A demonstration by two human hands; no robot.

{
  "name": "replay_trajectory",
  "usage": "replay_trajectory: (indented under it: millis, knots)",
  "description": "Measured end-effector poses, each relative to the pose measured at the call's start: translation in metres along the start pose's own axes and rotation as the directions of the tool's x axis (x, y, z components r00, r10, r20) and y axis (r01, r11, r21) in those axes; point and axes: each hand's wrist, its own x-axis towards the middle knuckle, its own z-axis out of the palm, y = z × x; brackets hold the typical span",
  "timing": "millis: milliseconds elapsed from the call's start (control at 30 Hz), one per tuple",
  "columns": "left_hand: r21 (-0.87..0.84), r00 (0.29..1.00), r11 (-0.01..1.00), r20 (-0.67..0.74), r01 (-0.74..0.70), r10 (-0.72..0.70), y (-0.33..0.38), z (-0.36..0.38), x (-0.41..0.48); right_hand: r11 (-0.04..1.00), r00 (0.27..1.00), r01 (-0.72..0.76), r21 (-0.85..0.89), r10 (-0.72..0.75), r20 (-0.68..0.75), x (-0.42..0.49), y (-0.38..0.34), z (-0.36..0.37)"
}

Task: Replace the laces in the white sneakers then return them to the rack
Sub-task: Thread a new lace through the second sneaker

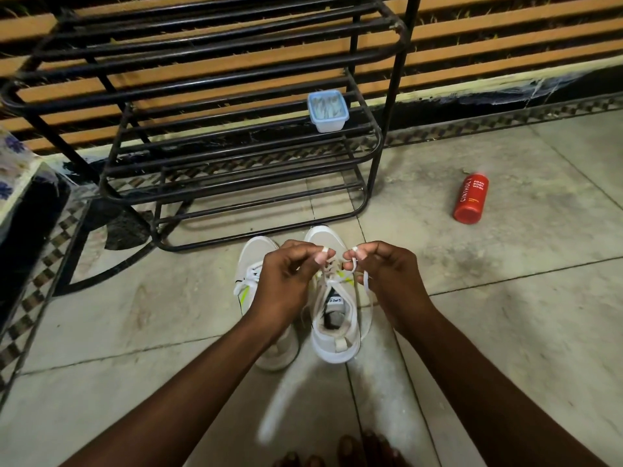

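Two white sneakers stand side by side on the tiled floor [505,315], just in front of the black metal rack [236,153]. We see both hands raised over the right-side sneaker [333,335], beside the left-side sneaker [251,261]. The left hand [290,273] pinches one end of the white lace [366,281], and the right hand [387,274] pinches the other. A small plastic tub [327,111] sits on the rack. A red bottle [471,198] lies on the floor, well apart.

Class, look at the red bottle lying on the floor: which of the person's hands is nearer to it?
Right. The right hand, pinching the lace, is left of and nearer us than the red bottle; the left hand, also pinching it, is farther left.
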Motion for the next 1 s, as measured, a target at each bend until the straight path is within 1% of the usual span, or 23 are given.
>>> replay_trajectory:
  millis: [133,333,400,467,567,767,833,900,1000]
  knots:
    - [0.075,0.995,0.993,0.047,-0.087,0.084,-0.008,0.000,0.003,0.959,0.990,0.138,-0.249,-0.139,0.012,0.009,0.004,0.009]
    - [0.133,0.968,0.964,0.131,-0.229,0.212,-0.008,-0.002,0.004,0.861,0.967,0.255,-0.441,-0.239,0.092,0.014,0.000,0.017]
    - [0.166,0.961,0.948,0.109,-0.271,0.255,-0.006,0.000,0.003,0.835,0.959,0.281,-0.473,-0.262,0.108,0.015,-0.002,0.016]
    - [0.186,0.966,0.948,0.067,-0.260,0.252,-0.004,0.001,0.001,0.820,0.950,0.310,-0.480,-0.282,0.133,0.015,-0.004,0.013]
    - [0.224,0.969,0.943,0.044,-0.247,0.243,-0.003,0.001,0.000,0.795,0.936,0.351,-0.496,-0.287,0.202,0.011,-0.006,0.009]
    - [0.330,0.958,0.905,-0.002,-0.270,0.287,-0.006,0.000,-0.002,0.657,0.881,0.473,-0.587,-0.351,0.317,0.002,-0.008,0.009]
    - [0.343,0.955,0.897,0.001,-0.279,0.296,-0.005,0.000,-0.003,0.663,0.877,0.479,-0.576,-0.345,0.334,0.000,-0.010,0.009]
    - [0.347,0.952,0.893,-0.003,-0.287,0.308,-0.004,-0.001,-0.002,0.682,0.891,0.454,-0.574,-0.329,0.314,-0.001,-0.011,0.010]
    - [0.342,0.949,0.893,-0.009,-0.293,0.315,-0.002,0.000,0.000,0.661,0.899,0.438,-0.609,-0.328,0.291,0.001,-0.010,0.014]
